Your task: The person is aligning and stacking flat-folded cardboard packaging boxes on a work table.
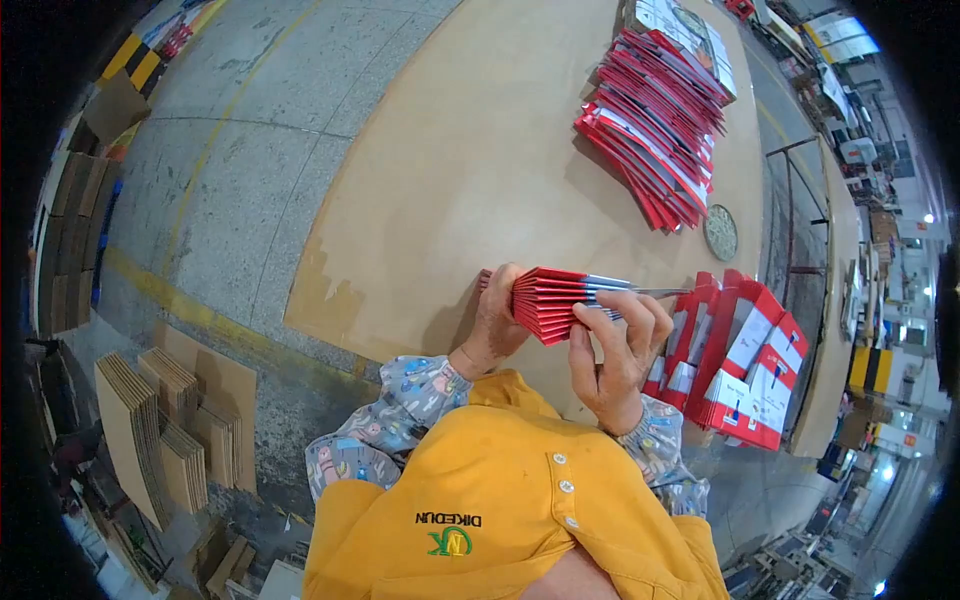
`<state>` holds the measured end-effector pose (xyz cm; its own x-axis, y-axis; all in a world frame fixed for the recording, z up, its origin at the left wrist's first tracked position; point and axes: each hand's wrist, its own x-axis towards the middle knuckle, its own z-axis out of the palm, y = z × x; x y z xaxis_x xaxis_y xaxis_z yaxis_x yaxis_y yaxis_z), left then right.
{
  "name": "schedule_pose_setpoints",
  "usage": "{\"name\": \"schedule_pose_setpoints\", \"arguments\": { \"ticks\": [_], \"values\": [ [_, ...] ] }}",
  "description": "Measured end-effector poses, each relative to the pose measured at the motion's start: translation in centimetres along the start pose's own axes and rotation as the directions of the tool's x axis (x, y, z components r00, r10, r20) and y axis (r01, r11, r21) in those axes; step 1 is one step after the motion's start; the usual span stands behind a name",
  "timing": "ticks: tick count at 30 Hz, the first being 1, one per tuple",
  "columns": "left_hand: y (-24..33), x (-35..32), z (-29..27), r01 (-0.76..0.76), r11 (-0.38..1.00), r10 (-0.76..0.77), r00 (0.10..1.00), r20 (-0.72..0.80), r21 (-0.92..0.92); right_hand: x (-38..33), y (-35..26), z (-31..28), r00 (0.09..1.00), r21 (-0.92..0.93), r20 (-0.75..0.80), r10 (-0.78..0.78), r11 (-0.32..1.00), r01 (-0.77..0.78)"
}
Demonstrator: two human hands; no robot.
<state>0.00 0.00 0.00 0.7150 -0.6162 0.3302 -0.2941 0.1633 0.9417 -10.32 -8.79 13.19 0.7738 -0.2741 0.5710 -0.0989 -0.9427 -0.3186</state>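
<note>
Over the near edge of the table, my left hand [495, 318] is wrapped round one end of a fanned stack of folded red cartons [552, 300]. Many thin red edges of the stack face me, and its right part shows white and blue. My right hand [622, 355] is at the stack's right end, with thumb and fingertips closed on the edges there. Close to my right hand, a row of red and white folded cartons [745, 370] leans at the table's right edge.
A long pile of red folded cartons [660, 130] lies at the far right of the brown table [430, 170]. A bundle of printed sheets [690, 35] sits behind it. Nearer is a round, pale-patterned disc [720, 232]. Brown cardboard stacks [170, 420] stand on the floor at left.
</note>
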Motion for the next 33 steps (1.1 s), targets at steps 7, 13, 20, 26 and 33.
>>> {"name": "schedule_pose_setpoints", "arguments": {
  "ticks": [7, 13, 20, 26, 33],
  "values": [
    [-0.1, 0.7, -0.2, -0.018, 1.000, 0.018, 1.000, -0.025, 0.007, 0.6, 0.3, 0.7, 1.000, -0.006, 0.000, -0.019, 1.000, 0.019],
    [0.4, 0.3, -0.5, -0.013, 0.989, 0.014, 1.000, -0.008, 0.148, 2.8, 0.0, -0.3, 0.995, -0.041, 0.035, -0.091, 0.995, 0.092],
    [-1.4, -0.2, 0.4, 0.049, 0.990, -0.054, 0.998, -0.036, -0.131, 5.2, -0.1, 2.2, 0.973, -0.063, 0.189, -0.131, 0.987, 0.145],
    [1.7, 2.5, -0.3, -0.204, 0.978, 0.205, 0.979, -0.011, 0.030, 4.6, 0.8, 3.2, 0.991, -0.088, 0.069, -0.116, 0.989, 0.122],
    [0.3, 0.4, -0.6, 0.115, 0.959, -0.103, 0.993, 0.058, -0.258, 4.9, 1.2, 1.0, 0.975, 0.116, 0.140, -0.170, 0.981, 0.155]
  ]
}}
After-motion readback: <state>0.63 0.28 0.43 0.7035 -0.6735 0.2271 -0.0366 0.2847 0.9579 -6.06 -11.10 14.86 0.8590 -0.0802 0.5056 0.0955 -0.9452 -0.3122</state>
